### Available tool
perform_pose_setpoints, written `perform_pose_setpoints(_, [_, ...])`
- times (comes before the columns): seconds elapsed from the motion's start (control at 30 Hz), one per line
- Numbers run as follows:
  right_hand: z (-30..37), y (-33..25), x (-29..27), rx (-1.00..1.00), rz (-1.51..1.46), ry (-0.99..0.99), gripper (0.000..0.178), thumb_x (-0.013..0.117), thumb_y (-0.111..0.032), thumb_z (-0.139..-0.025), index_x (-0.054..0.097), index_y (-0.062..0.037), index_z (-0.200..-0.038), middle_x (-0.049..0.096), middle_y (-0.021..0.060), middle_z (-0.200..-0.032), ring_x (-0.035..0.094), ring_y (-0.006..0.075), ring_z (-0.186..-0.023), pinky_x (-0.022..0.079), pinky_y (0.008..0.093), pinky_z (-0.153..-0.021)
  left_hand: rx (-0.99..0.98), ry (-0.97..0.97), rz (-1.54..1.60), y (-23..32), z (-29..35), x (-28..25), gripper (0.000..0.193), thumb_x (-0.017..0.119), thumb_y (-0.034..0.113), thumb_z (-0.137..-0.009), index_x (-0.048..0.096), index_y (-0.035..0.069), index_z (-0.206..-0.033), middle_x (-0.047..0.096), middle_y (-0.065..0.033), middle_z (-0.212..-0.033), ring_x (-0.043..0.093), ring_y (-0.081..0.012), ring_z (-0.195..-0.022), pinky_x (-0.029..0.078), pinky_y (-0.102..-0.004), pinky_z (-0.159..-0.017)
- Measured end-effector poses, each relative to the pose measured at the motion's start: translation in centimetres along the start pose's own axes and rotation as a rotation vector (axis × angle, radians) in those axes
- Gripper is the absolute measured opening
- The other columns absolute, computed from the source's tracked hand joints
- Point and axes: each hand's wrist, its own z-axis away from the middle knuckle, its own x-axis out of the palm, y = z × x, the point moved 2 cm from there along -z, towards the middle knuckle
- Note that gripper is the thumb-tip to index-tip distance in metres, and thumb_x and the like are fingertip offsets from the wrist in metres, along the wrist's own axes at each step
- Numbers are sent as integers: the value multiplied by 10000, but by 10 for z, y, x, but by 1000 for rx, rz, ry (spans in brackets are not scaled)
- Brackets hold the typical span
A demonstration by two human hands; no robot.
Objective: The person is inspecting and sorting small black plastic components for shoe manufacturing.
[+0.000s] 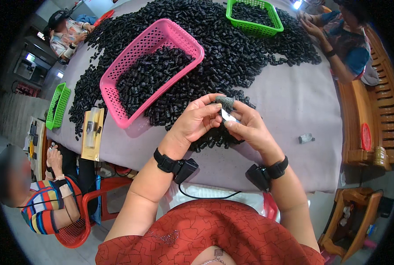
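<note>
In front of me, above the near edge of the black heap, both hands meet around a dark grey, speckled, rounded piece [225, 101]. My left hand [192, 120] grips it between thumb and fingers. My right hand [252, 129] is closed on a white, shiny, pointed piece [228, 116] just below the grey one; its exact kind I cannot make out. The right fingers also reach up beside the grey piece. Beneath the hands lie many small black cylindrical plastic parts [223, 57], heaped over the table.
A pink basket [196, 55] of black parts stands left of my hands. Green baskets [255, 31] [57, 106] stand farther off. A small grey cylinder [306, 138] rests on the table cloth [289, 101] at right. Other people sit left and right; a yellow board [92, 134] lies at the left edge.
</note>
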Motion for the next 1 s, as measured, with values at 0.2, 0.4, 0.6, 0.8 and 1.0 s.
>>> perform_pose_setpoints(0.2, [-1, 5, -7, 78, -17, 20, 490, 635, -115, -899, 476, -35, -1356, 501, -61, -720, 427, 17, -572, 322, 174, -476, -11, -34, 19, 0, 2, 2, 353, 594, 73, -922, 495, 5, -1254, 648, -74, -968, 664, -115, -718, 592, -221, -647])
perform_pose_setpoints(0.4, [-2, 2, -4, 9, -102, -49, 434, 634, -125, -908, 503, -24, -1309, 515, -59, -726, 433, 15, -573, 319, 172, -473, -15, -28, 50, 2, 2, 2, 359, 588, 65, -921, 490, 8, -1262, 642, -76, -974, 669, -125, -740, 598, -228, -638])
perform_pose_setpoints(0.6, [-2, 2, -4, 37, -64, -45, 465, 628, -117, -908, 482, -14, -1337, 504, -63, -722, 426, 17, -571, 318, 172, -471, 9, -24, 27, 2, 2, 2, 345, 583, 61, -922, 501, 9, -1254, 643, -74, -983, 667, -120, -726, 601, -235, -635])
perform_pose_setpoints(0.8, [-5, 7, -10, 18, -2, 36, 378, 603, -120, -921, 529, -9, -1275, 503, -61, -713, 429, 14, -560, 316, 174, -463, 74, 41, -144, 6, 4, 12, 276, 605, 62, -907, 558, 10, -1175, 632, -45, -898, 630, -94, -684, 558, -212, -606])
perform_pose_setpoints(1.0, [-7, 9, -17, -78, -38, 240, 309, 572, -130, -943, 555, -10, -1226, 516, -37, -693, 434, 31, -536, 298, 172, -451, 1077, 583, -1006, 59, 28, 17, 143, 639, 25, -871, 646, 34, -1013, 623, -37, -900, 599, -122, -759, 485, -243, -668])
